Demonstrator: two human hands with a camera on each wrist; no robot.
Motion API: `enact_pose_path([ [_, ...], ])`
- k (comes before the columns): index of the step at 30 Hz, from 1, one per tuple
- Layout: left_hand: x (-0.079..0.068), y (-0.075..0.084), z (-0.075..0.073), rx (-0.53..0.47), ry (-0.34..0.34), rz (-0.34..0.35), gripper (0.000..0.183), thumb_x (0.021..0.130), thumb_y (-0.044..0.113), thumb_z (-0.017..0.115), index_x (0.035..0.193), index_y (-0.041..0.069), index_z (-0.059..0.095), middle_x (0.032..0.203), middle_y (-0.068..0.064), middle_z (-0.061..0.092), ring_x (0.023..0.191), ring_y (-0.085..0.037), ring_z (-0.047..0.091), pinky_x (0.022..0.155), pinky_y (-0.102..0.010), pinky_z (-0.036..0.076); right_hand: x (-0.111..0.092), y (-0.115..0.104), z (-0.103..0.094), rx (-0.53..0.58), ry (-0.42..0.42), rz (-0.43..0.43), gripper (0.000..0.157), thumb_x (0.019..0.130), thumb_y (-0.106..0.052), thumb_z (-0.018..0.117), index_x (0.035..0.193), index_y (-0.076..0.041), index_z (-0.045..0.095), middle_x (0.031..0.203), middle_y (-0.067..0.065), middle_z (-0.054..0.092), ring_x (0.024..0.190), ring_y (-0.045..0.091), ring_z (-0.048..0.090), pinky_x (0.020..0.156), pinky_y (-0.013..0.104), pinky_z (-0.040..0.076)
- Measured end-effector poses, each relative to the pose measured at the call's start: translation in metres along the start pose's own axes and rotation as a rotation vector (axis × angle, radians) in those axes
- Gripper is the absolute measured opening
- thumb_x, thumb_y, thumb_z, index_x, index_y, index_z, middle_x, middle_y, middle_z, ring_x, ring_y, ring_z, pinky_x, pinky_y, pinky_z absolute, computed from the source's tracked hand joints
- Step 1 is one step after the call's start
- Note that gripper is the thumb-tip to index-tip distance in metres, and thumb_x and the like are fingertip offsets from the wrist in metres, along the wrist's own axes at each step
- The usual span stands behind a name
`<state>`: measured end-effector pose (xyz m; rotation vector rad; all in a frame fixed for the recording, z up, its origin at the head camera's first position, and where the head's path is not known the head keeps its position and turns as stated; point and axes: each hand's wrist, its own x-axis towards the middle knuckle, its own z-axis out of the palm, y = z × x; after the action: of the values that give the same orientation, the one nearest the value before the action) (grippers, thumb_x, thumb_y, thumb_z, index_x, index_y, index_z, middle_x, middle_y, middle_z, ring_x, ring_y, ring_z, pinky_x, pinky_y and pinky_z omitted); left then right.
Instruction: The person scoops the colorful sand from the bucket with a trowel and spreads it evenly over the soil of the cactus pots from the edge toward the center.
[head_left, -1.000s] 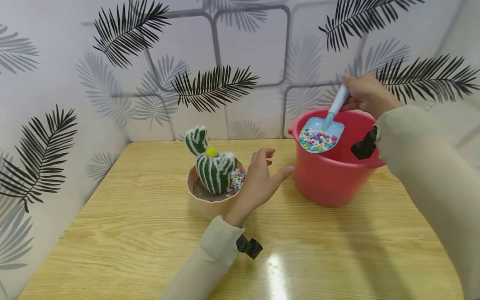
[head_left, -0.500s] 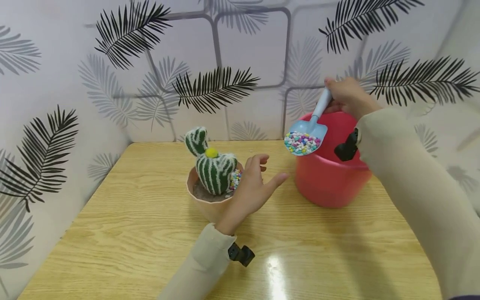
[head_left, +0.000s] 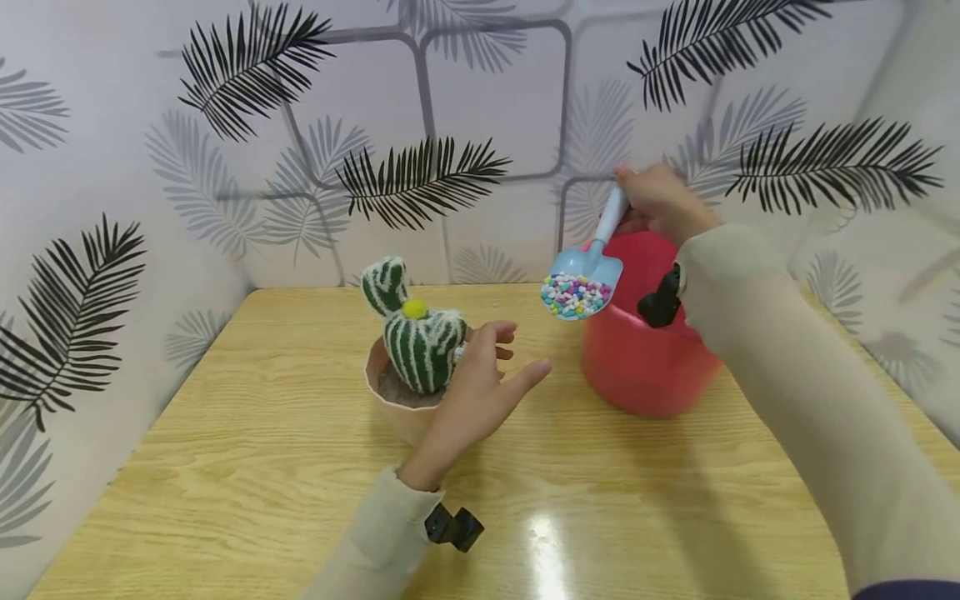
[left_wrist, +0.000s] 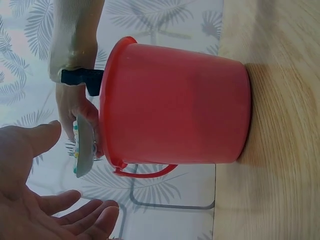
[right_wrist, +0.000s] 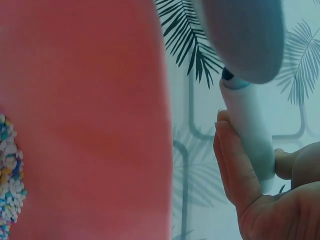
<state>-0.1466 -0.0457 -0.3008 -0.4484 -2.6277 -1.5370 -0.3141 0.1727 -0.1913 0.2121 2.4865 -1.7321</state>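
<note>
My right hand [head_left: 663,200] grips the white handle of a light blue toy shovel [head_left: 597,260], seen closer as a handle [right_wrist: 252,135] in the right wrist view. Small multicoloured pebbles [head_left: 576,297] lie heaped on its blade, which is held just left of the red bucket's rim. My left hand [head_left: 476,392] holds nothing; its fingers are relaxed and spread beside a peach flowerpot [head_left: 405,417]. Green-and-white knitted cactus [head_left: 422,352] with a yellow top stands in the pot's brown soil. Pebbles at the pot's right side are mostly hidden behind the left hand.
The red bucket [head_left: 648,367] stands on the wooden table [head_left: 247,467], at right. More pebbles [right_wrist: 7,175] show inside it in the right wrist view. A leaf-patterned wall [head_left: 495,92] rises along the table's back edge.
My right hand has carried the loaded shovel leftward, from over the bucket to past its left rim. The left hand has shifted slightly left and down.
</note>
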Motion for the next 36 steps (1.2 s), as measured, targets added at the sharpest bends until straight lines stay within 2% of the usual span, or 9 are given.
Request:
enact_pose_path([
  [6,-0.010,-0.002,-0.009,0.009,-0.027,0.015,0.058,0.092,0.033,0.063,0.136,0.003,0.041,0.130,-0.014,0.049,0.114,-0.027,0.051,0.092,-0.043,0.048,-0.001,-0.006,0.012,0.003,-0.006,0.003,0.060,0.102,-0.036,0.034,0.143,0.006,0.023,0.104,0.014,0.053,0.060,0.008,0.062,0.068,0.029,0.058],
  [14,-0.022,-0.005,-0.019,0.006,-0.001,0.022,0.053,0.091,0.029,0.065,0.132,0.001,0.044,0.123,-0.015,0.051,0.110,-0.026,0.053,0.090,-0.043,0.050,-0.004,-0.013,0.023,-0.008,-0.022,0.001,0.057,0.101,-0.038,0.037,0.138,0.005,0.027,0.095,0.012,0.055,0.055,0.008,0.063,0.062,0.026,0.058],
  [17,-0.027,-0.006,-0.022,0.004,-0.001,0.015,0.053,0.091,0.028,0.065,0.132,0.002,0.044,0.125,-0.013,0.051,0.110,-0.025,0.053,0.091,-0.040,0.050,-0.004,-0.015,0.026,0.010,-0.025,0.008,0.054,0.101,-0.037,0.038,0.135,0.004,0.031,0.090,0.010,0.056,0.055,0.009,0.064,0.064,0.028,0.058],
  [23,-0.037,-0.010,-0.029,-0.013,0.011,0.007,0.049,0.091,0.026,0.065,0.129,0.002,0.046,0.124,-0.013,0.053,0.110,-0.026,0.054,0.092,-0.041,0.050,-0.004,-0.017,0.038,0.019,-0.064,0.015,0.056,0.101,-0.038,0.037,0.137,0.005,0.031,0.098,0.012,0.055,0.055,0.009,0.064,0.076,0.033,0.057],
  [26,-0.041,-0.013,-0.032,-0.027,0.017,0.004,0.048,0.091,0.024,0.065,0.129,0.002,0.047,0.125,-0.014,0.054,0.112,-0.027,0.055,0.092,-0.041,0.050,-0.002,-0.015,0.043,0.027,-0.071,0.010,0.053,0.102,-0.036,0.037,0.134,0.005,0.032,0.088,0.010,0.057,0.053,0.010,0.064,0.074,0.035,0.057],
  [28,-0.043,-0.016,-0.034,-0.031,0.017,0.005,0.048,0.091,0.023,0.065,0.130,0.002,0.047,0.126,-0.015,0.054,0.113,-0.028,0.055,0.092,-0.040,0.051,-0.002,-0.014,0.046,0.043,-0.081,-0.001,0.048,0.102,-0.035,0.038,0.128,0.005,0.034,0.076,0.007,0.057,0.052,0.011,0.064,0.066,0.032,0.058],
  [30,-0.045,-0.017,-0.036,-0.030,0.021,0.011,0.047,0.092,0.022,0.065,0.130,0.001,0.047,0.126,-0.015,0.055,0.114,-0.027,0.055,0.092,-0.039,0.051,-0.001,-0.013,0.049,0.064,-0.092,-0.011,0.043,0.102,-0.033,0.036,0.122,0.005,0.037,0.068,0.006,0.057,0.051,0.011,0.064,0.064,0.033,0.058],
  [33,-0.049,-0.019,-0.039,-0.040,0.019,0.019,0.047,0.092,0.021,0.064,0.130,0.000,0.047,0.125,-0.016,0.055,0.114,-0.028,0.055,0.092,-0.041,0.051,-0.001,-0.012,0.053,0.064,-0.096,-0.016,0.039,0.102,-0.034,0.037,0.116,0.003,0.039,0.067,0.006,0.058,0.052,0.011,0.064,0.069,0.035,0.058],
  [36,-0.053,-0.020,-0.044,-0.053,0.027,0.010,0.046,0.092,0.021,0.064,0.129,-0.001,0.047,0.123,-0.017,0.056,0.113,-0.028,0.056,0.091,-0.041,0.050,-0.001,-0.012,0.057,0.047,-0.099,-0.017,0.044,0.102,-0.034,0.037,0.123,0.005,0.038,0.072,0.007,0.058,0.054,0.011,0.064,0.073,0.036,0.057],
])
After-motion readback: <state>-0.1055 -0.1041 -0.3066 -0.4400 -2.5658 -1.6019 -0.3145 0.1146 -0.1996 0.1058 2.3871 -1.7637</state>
